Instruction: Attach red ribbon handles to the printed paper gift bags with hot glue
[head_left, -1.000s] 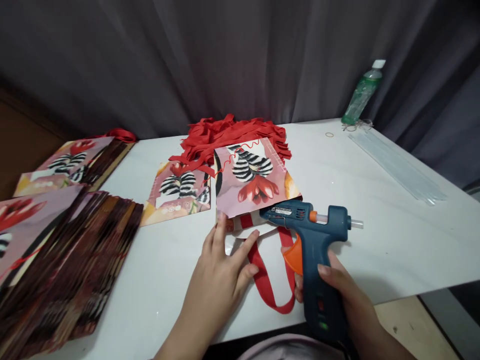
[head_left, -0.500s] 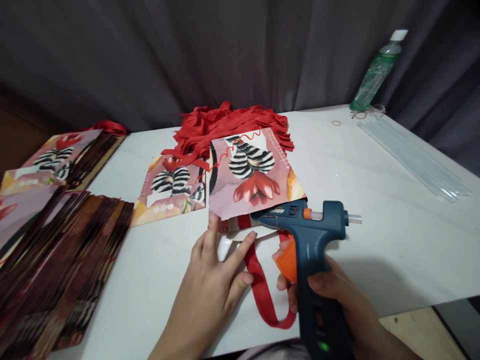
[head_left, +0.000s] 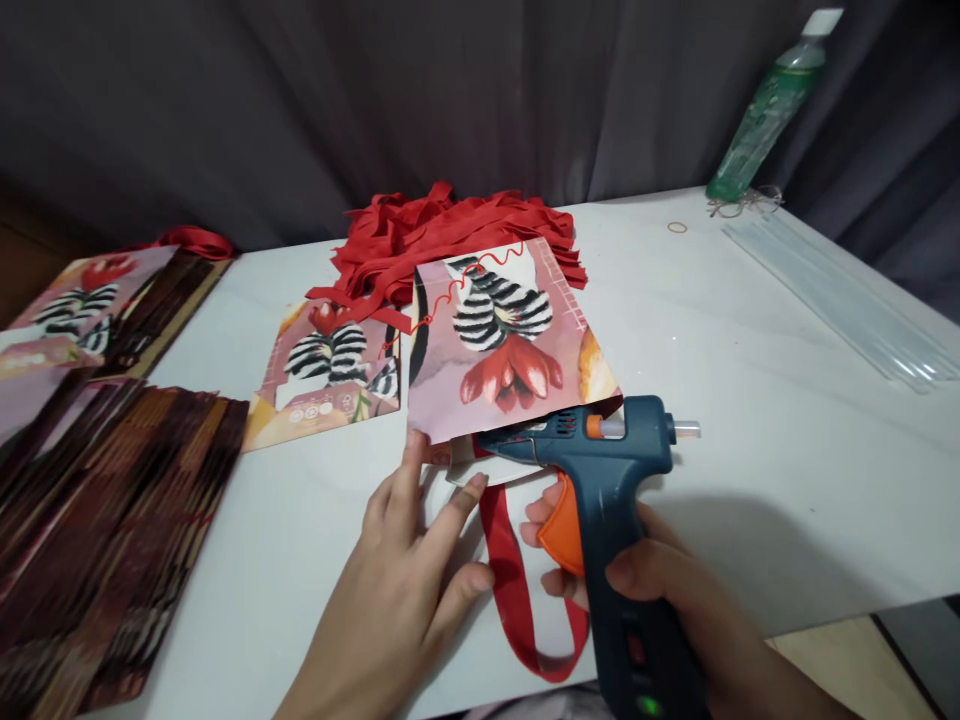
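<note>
My right hand (head_left: 664, 585) is wrapped round the handle of a dark blue hot glue gun (head_left: 611, 460), some fingers by its orange trigger. The gun's nozzle points left into the mouth of a printed paper bag (head_left: 510, 330) with zebra stripes and a red flower. My left hand (head_left: 409, 560) is spread at that mouth, one fingertip against the upper panel's edge and another on the lower flap. A red ribbon handle (head_left: 514, 590) loops from the bag toward me. The nozzle's tip is hidden inside.
A heap of red ribbons (head_left: 457, 235) lies behind the bag. Another printed bag (head_left: 330, 370) lies left of it, with stacked folded bags (head_left: 127, 510) farther left. Clear glue sticks (head_left: 840, 305), a rubber band (head_left: 677, 228) and a green-labelled bottle (head_left: 772, 115) are at right.
The glue gun has shifted left, its nozzle farther across the bag's mouth. My left hand keeps its place at the edge. The whole view has tilted slightly.
</note>
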